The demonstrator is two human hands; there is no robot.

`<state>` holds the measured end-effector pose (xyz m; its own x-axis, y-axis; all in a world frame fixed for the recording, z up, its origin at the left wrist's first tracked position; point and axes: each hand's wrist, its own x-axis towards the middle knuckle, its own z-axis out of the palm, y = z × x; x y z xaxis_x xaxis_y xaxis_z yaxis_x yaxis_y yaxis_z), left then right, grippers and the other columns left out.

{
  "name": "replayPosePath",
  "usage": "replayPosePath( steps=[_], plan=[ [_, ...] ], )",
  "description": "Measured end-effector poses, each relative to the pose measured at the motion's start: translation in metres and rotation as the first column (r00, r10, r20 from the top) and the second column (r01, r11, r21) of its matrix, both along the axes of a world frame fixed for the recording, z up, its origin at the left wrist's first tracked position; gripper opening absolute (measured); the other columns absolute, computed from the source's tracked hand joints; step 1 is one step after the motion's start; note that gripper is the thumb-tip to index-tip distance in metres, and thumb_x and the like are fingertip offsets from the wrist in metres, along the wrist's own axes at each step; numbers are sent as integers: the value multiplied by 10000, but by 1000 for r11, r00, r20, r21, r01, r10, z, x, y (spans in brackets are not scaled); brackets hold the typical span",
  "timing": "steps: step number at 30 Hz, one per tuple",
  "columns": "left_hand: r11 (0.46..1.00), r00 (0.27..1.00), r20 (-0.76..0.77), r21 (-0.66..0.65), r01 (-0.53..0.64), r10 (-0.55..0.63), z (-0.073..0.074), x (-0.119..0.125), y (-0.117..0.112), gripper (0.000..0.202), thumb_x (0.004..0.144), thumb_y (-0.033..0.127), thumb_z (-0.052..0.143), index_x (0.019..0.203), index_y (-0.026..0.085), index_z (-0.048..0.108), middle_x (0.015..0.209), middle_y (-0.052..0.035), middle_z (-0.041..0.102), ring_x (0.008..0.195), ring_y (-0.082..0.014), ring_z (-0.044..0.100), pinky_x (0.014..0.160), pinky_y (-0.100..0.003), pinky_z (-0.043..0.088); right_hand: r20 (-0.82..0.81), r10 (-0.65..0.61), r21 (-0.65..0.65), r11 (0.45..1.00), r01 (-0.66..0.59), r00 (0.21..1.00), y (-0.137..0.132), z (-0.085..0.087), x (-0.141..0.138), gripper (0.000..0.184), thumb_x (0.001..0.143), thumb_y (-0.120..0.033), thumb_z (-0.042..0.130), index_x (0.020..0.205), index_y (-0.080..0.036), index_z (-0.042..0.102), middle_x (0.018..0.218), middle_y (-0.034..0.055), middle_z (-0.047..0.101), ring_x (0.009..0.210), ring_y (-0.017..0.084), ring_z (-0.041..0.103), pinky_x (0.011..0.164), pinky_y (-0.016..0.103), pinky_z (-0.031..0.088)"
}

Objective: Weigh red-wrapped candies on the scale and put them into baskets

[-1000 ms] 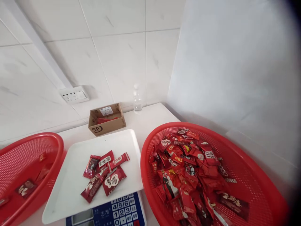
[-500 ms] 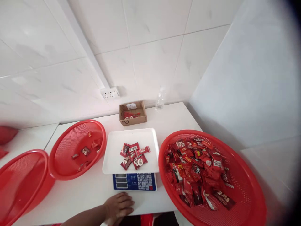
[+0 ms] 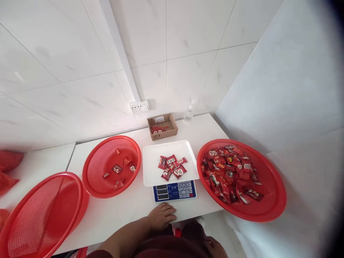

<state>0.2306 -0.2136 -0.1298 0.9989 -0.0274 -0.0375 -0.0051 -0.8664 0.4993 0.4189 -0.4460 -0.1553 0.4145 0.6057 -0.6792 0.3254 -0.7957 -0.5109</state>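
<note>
My left hand (image 3: 162, 216) lies flat on the white table (image 3: 129, 209) at its front edge, fingers stretched out and holding nothing, just in front of the blue scale keypad (image 3: 174, 190). The scale's white tray (image 3: 153, 166) carries a small heap of red snack packets (image 3: 172, 167). My right hand (image 3: 213, 246) is low by my lap, below the table edge, and its fingers do not show clearly. A large red basket (image 3: 268, 204) on the right holds many red packets (image 3: 229, 173).
A smaller red basket (image 3: 94, 168) left of the scale holds several packets. Another red basket (image 3: 40, 218) overhangs the front left. At the back stand a cardboard box (image 3: 162, 127), a clear bottle (image 3: 189, 114) and a wall socket (image 3: 139, 106). White walls close in behind and right.
The view has pulled back and up from the scale, so more of the table shows. My left hand came into view and rests on the table edge; my right hand now shows by my lap.
</note>
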Motion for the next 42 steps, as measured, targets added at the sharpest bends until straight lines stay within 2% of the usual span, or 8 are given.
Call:
replayPosePath(
  steps=[5, 9, 13, 17, 23, 29, 34, 42],
  plan=[
    [988, 991, -86, -104, -113, 104, 34, 3, 15, 248, 743, 161, 521, 964, 183, 633, 1122, -95, 646, 1037, -225, 585, 898, -344, 459, -69, -12, 147, 989, 22, 998, 43, 11, -9, 346, 699, -407, 386, 868, -289, 665, 1003, 55, 700, 999, 276, 624, 911, 391, 464],
    [956, 958, -116, -100, -276, 264, 65, -1, 30, 261, 799, 151, 445, 980, 205, 625, 946, -61, 681, 897, -185, 626, 800, -303, 499, -134, 158, 211, 969, -128, 978, 68, 38, 3, 363, 733, -386, 392, 910, -219, 661, 958, 61, 707, 916, 236, 638, 848, 358, 469],
    [855, 856, -68, -56, -516, 512, 99, 13, 51, 304, 895, 209, 340, 1090, 224, 572, 1044, -68, 640, 995, -176, 580, 887, -314, 460, -87, 237, 249, 946, -209, 968, 78, 56, 27, 325, 760, -355, 420, 901, -190, 663, 921, 77, 706, 854, 220, 639, 798, 325, 460],
    [731, 731, 4, 3, -682, 682, 120, 53, 83, 403, 907, 304, 366, 1295, 202, 405, 1300, -120, 471, 1228, -222, 416, 1025, -390, 346, -35, 246, 235, 944, -231, 969, 80, 58, 51, 305, 771, -295, 438, 957, -187, 654, 959, 79, 697, 887, 209, 630, 822, 315, 447],
    [745, 740, -91, 82, -662, 667, 118, 103, 117, 816, 622, 447, 736, 1327, 210, 401, 1430, -146, 320, 1318, -368, 262, 1059, -483, 252, -21, 274, 249, 933, -260, 962, 76, 53, 66, 338, 750, -247, 465, 1021, -149, 642, 904, 94, 675, 828, 201, 618, 788, 316, 459],
    [730, 715, -151, 134, -670, 683, 125, 112, 121, 541, 796, 357, 578, 1293, 221, 415, 1360, -121, 397, 1249, -301, 356, 1026, -422, 289, -90, 202, 282, 944, -169, 975, 66, 47, 59, 304, 741, -255, 522, 995, -155, 657, 1013, 100, 660, 893, 186, 603, 845, 310, 443],
    [639, 610, -198, 152, -754, 767, 131, 111, 124, 305, 844, 333, 499, 1129, 223, 520, 1184, -119, 467, 1098, -298, 484, 870, -409, 414, -131, 156, 256, 959, -119, 979, 58, 47, 50, 239, 762, -270, 513, 936, -204, 663, 895, 39, 694, 845, 180, 616, 794, 307, 457],
    [468, 465, -189, -29, -883, 865, 125, 94, 132, 125, 771, 218, 603, 881, 185, 556, 925, -64, 584, 809, -188, 600, 751, -314, 453, -18, 275, 199, 943, -266, 961, 75, 58, 47, 314, 733, -207, 493, 999, -152, 650, 932, 107, 687, 870, 226, 616, 785, 321, 431]
  ],
)
